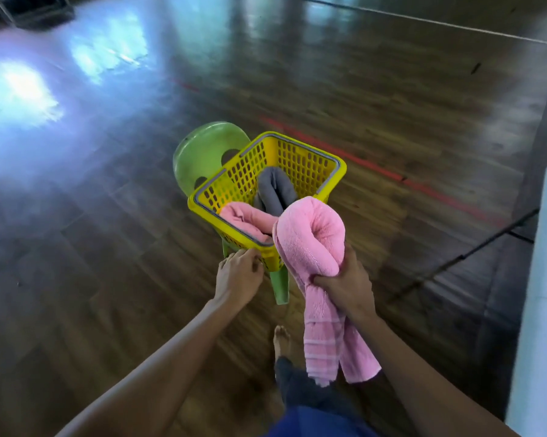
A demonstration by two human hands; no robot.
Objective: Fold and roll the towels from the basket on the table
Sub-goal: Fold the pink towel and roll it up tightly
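The job looked only just begun: no towel was folded or rolled. The right grip (344, 279) was closed tight round the middle of a pink towel (310, 238), held up just beside the yellow basket (297, 165). The towel was fluffy and floppy, with both ends hanging down. A second pink towel (247, 217) and a grey towel (275, 187) lay in the basket, on a green chair (203, 152). The left grip (239, 272) was at the basket's near rim with bent fingers. I could not tell if it held on.
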